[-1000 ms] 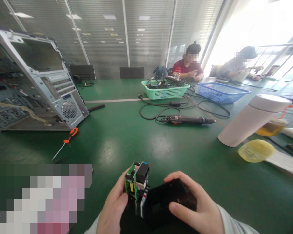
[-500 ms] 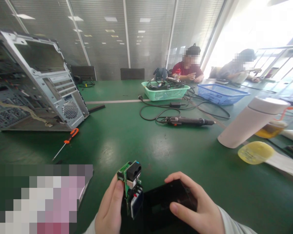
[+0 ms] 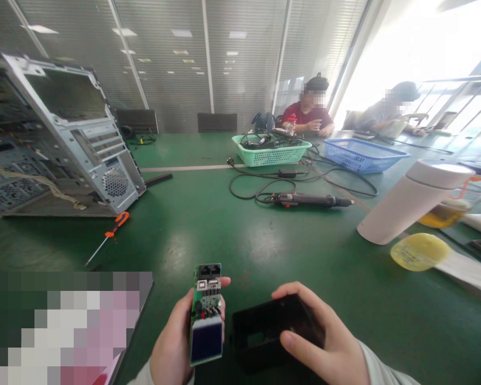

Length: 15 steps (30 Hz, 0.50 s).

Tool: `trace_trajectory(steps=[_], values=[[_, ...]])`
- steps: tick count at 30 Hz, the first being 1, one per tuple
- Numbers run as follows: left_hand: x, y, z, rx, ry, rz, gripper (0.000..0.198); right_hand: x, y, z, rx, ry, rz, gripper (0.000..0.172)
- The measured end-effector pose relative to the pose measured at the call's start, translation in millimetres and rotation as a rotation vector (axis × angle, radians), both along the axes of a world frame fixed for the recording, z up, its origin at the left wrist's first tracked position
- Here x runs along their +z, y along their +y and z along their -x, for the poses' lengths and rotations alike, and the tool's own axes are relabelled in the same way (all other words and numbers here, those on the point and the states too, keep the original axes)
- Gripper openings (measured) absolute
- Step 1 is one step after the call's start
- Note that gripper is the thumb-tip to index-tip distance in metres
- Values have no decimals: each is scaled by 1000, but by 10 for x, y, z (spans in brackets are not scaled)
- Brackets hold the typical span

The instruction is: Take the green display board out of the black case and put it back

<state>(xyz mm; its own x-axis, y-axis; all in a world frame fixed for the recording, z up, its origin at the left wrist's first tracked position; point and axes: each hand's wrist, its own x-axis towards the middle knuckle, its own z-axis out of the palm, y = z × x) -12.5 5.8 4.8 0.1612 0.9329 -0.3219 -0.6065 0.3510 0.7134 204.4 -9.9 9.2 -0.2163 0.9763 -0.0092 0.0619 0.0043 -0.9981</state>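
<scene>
Green worktop (image 3: 240, 240), open room mid-surface; stripped computer case (image 3: 72, 133) far left, white flask (image 3: 412, 203) right, orange-handled screwdriver (image 3: 112, 230) near the case; black plastic housing (image 3: 264, 331) under the right hand (image 3: 320, 342), fingers (image 3: 304, 302) spread over it; circuit board (image 3: 206, 315) upright in the left hand (image 3: 172, 342), fingers (image 3: 224, 280) curled behind it.

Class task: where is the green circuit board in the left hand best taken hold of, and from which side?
Probably by its long edges, midway along, coming in from both sides: the green circuit board is narrow, with connectors at the far end, a display screen at the near end and components crowding its face, so the edges seem the safest hold. The left hand supports it from behind.
</scene>
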Motion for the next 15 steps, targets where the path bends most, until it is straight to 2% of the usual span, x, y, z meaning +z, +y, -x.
trace_trajectory(steps=[4, 8, 15], values=[[124, 16, -36, -37, -60, 9, 37, -12, -19, -2, 24, 67, 2, 38], [152, 20, -26, -46, -51, 34, 37, -50, -22, 12, 92, 174, -29, 42], [180, 9, -10, -55, -55, 77, 38, -190, 47, -12, 181, 159, -314, 42]])
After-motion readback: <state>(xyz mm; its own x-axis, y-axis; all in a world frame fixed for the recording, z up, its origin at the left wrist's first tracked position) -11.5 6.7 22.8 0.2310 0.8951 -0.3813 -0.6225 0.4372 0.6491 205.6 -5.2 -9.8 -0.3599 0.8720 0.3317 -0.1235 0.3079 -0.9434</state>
